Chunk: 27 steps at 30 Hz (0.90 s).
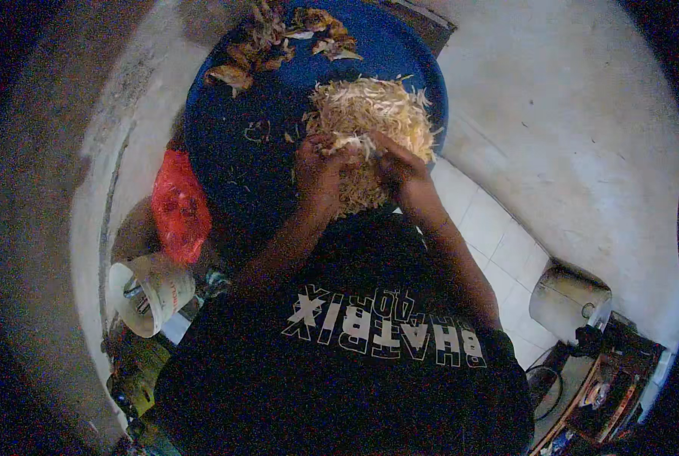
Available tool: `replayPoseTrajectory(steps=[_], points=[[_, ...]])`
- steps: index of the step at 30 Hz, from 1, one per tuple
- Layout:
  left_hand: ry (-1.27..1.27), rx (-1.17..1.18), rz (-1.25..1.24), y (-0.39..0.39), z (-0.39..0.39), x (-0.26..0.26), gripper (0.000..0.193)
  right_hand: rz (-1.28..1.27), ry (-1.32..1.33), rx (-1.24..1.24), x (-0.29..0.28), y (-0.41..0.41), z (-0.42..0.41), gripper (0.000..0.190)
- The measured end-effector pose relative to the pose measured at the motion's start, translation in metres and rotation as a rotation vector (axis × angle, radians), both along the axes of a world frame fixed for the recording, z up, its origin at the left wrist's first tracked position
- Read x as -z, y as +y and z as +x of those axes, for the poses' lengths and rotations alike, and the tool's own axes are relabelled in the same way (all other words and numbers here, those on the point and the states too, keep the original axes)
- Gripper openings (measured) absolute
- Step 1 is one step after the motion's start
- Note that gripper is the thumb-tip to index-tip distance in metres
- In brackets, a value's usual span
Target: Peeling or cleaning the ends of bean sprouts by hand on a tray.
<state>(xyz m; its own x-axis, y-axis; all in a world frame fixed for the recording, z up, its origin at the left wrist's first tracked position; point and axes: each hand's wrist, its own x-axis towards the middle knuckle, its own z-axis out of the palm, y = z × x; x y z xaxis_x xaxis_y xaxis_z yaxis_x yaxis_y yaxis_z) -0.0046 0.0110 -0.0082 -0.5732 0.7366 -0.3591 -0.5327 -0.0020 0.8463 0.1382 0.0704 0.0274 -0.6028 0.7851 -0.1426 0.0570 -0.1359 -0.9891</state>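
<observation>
A heap of pale shredded strands, perhaps shredded meat (pixel 373 108), lies at the right side of a round blue tray or tabletop (pixel 237 165). Both hands are at the near part of the heap. Between my left hand (pixel 319 171) and my right hand (pixel 402 165) is a small whitish clump, with the fingers of both hands curled at it. Shadow hides the fingertips in part. Browned pieces, which look like cooked chicken (pixel 231 74), lie along the far left of the blue surface. A few loose strands are scattered left of the heap.
A red plastic bag (pixel 181 208) is at the left beside the blue surface. Below it a whitish plastic bucket (pixel 145 296) lies tilted. At the lower right are a metal pot (pixel 567 296) and a cluttered low shelf (pixel 607 393). White floor tiles show at right.
</observation>
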Motion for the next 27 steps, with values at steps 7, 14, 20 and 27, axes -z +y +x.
replayPoseTrajectory(steps=[7,14,20,27], points=[[-0.003,-0.017,0.084,-0.001,0.005,0.004,0.045,0.153,-0.189,-0.059,0.006,0.001,0.000,0.034],[0.005,0.012,0.032,-0.001,0.003,-0.010,0.043,0.045,-0.037,0.027,-0.004,0.000,0.001,0.029],[-0.035,-0.009,0.014,-0.006,0.005,-0.020,0.042,0.094,-0.097,-0.031,0.010,0.001,0.002,0.032],[-0.040,-0.021,0.158,0.000,0.001,0.003,0.044,-0.019,-0.014,0.170,-0.001,-0.002,-0.004,0.030]])
